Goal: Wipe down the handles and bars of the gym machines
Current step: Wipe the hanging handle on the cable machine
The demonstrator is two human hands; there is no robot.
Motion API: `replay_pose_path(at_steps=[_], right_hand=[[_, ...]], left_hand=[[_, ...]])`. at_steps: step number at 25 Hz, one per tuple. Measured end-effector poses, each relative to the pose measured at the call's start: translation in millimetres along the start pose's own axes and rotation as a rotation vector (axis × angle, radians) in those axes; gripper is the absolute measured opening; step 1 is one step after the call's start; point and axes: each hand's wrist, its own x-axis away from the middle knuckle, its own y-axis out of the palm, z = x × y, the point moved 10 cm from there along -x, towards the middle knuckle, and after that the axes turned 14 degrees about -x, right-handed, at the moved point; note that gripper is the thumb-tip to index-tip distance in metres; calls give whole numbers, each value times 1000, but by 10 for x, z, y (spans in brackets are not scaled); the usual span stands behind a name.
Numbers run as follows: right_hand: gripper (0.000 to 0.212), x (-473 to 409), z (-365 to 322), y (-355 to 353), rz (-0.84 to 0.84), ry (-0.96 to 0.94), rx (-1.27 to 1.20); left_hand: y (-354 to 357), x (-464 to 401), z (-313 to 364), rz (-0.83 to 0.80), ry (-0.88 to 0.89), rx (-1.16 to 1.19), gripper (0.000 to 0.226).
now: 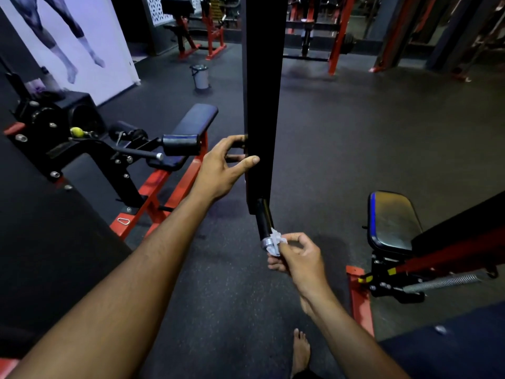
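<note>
The right hand [296,254], at 5 o'clock of frame centre, pinches a small crumpled white cloth [276,240] between thumb and curled fingers. The cloth touches the silver metal end cap [266,244] of a short black cylindrical handle grip [263,218]. The cloth is soft, light and fully compliant; it probably conforms to a round section when wrapped around it. Hold it bunched, as here, so that no loose edge trails.

The handle grip projects downward from the lower end of a wide black flat-sided upright bar [261,105], which runs from frame centre up to 12 o'clock. The grip looks rigid, and its surface looks smooth and possibly slippery under a damp cloth. Encircle the grip with the cloth and stroke along its length.

The left hand [222,166], at 9 o'clock of the bar, clasps the bar edge: the thumb lies across the near face, and the fingers curl around the far side. Whether the bar is fixed or hanging free cannot be told; this hold likely steadies it against wiping pressure.

Farther out, at 10 o'clock, stands a red-framed machine with a black padded bench [195,119]. A white bucket [200,76] sits on the dark rubber floor [355,132] at 11 o'clock.
</note>
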Motion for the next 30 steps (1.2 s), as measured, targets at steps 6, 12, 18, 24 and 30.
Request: replay_pose_path(at_steps=[6, 12, 18, 24, 30], right_hand=[[11, -16, -877, 631, -294, -852, 966], [35, -386, -707, 1063, -480, -915, 1367], [37, 97, -590, 1093, -956, -1204, 1531], [15, -264, -633, 1429, -769, -1180, 1765], [10, -15, -561, 1104, -757, -946, 1376]], left_hand=[[6, -1, 14, -21, 4, 4, 51], [15, -2, 6, -17, 25, 8, 52], [-13, 2, -9, -9, 33, 8, 53], [16, 6, 6, 2, 44, -7, 53], [6, -2, -6, 36, 57, -16, 55]])
